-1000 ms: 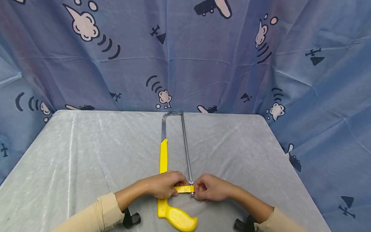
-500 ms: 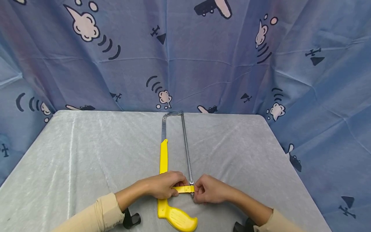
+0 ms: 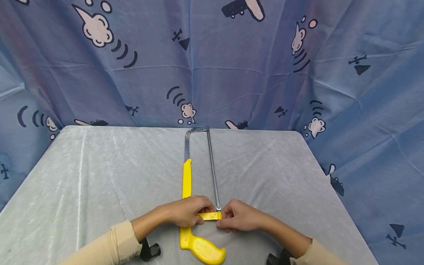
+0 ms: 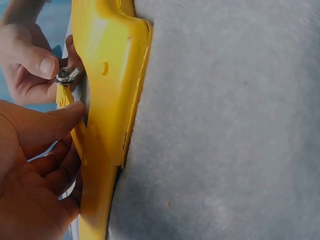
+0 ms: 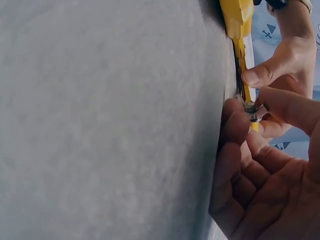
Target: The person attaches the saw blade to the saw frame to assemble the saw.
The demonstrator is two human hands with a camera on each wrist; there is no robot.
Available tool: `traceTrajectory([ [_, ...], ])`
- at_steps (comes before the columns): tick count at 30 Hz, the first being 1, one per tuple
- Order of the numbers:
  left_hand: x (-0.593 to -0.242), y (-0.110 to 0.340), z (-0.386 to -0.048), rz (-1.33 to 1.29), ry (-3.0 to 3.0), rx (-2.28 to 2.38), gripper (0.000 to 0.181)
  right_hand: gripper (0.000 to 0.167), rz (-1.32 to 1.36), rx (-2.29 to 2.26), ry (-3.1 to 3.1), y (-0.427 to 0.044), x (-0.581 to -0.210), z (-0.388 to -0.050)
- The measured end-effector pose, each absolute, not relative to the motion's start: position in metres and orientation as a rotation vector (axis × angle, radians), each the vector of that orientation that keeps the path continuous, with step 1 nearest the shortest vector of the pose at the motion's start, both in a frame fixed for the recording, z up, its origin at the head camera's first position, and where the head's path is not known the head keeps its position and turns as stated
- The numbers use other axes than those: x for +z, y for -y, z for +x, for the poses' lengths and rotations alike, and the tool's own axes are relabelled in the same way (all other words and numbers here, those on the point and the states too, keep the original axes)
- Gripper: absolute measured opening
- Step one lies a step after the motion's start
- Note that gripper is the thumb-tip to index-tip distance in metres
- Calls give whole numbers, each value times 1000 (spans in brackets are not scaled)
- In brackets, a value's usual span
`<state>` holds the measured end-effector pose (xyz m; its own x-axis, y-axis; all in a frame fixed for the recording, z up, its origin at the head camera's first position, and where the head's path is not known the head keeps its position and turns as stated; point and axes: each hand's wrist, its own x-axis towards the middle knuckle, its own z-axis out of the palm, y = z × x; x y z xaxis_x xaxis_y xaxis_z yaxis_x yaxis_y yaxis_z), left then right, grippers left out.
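Note:
A hacksaw (image 3: pixel 187 178) with a yellow frame and a curved yellow handle (image 3: pixel 206 251) lies on the table, its steel end away from me. The blade (image 3: pixel 213 173) runs along its right side. My left hand (image 3: pixel 191 210) lies over the frame and holds the yellow crosspiece (image 3: pixel 210 216) between thumb and fingers. At that crosspiece's right end, my right hand (image 3: pixel 243 216) has thumb and index finger around a metal wing nut (image 5: pixel 253 108). In the left wrist view the wing nut (image 4: pixel 65 76) shows beside the right thumb; the head view hides it behind the fingers.
A grey velvety cloth covers the table (image 3: pixel 126 162). Behind and beside it hangs a blue printed curtain (image 3: pixel 152 48). Black wrist mounts (image 3: pixel 149 250) are on both forearms, close to the table's surface.
The right hand's fingers shift around the wing nut, and its thumb now reaches further left below the crosspiece's end. The left hand and the hacksaw keep their place.

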<state>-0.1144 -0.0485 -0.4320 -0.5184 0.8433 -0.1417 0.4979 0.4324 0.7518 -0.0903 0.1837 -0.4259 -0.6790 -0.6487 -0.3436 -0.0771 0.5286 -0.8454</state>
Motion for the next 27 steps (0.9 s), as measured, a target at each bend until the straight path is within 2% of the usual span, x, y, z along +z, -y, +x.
traceTrajectory([
  [12, -431, 48, -114, 1127, -2190, 896, 27, 20, -629, -1145, -1949, -190, -424, -98],
  [27, -434, 49, -115, 1161, -2179, 903, 26, 19, -624, -1081, -2084, -186, -424, -93],
])
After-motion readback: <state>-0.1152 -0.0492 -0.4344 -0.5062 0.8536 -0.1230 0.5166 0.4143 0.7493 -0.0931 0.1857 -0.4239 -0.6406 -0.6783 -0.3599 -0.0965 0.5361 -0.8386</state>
